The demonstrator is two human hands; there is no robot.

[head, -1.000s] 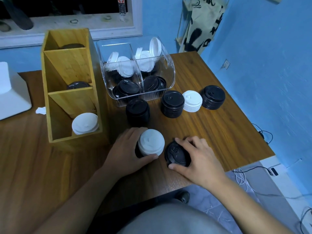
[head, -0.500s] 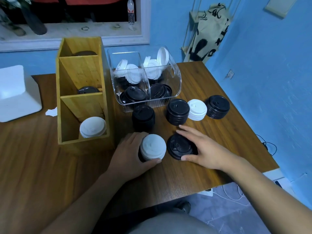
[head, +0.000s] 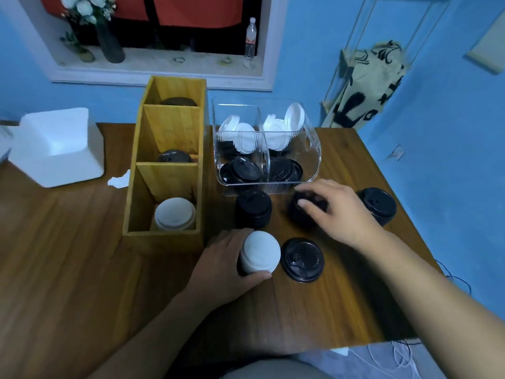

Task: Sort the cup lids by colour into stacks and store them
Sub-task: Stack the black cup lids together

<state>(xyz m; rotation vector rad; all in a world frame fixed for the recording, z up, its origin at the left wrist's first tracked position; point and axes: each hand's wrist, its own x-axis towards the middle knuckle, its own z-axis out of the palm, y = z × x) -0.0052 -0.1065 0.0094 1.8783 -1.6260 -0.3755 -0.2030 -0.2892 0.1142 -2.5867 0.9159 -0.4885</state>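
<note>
white lid stack (head: 261, 254), round, gripped by left hand (head: 221, 269); right hand (head: 338, 212) curls round ribbed black stack (head: 297, 217)

Everything sits on the table (head: 68, 255) around the three-compartment organizer (head: 164, 239). A front-compartment stack (head: 175, 217) rests inside it, with middle-compartment lids (head: 175, 157) and back-compartment lids (head: 179, 102) behind. Left of the organizer stands a foam box (head: 57, 149), with a paper scrap (head: 119, 180) between them. Right of its back half sits the divided bin (head: 314, 160), loose lids (head: 243, 140) inside. Right of its front half run a tall stack (head: 253, 207), then a covered stack (head: 296, 216) under the right hand (head: 336, 212), then an outer stack (head: 379, 205). Before its front right corner the left hand (head: 226, 269) wraps a near stack (head: 259, 255), with a single lid (head: 302, 259) just beyond.
</note>
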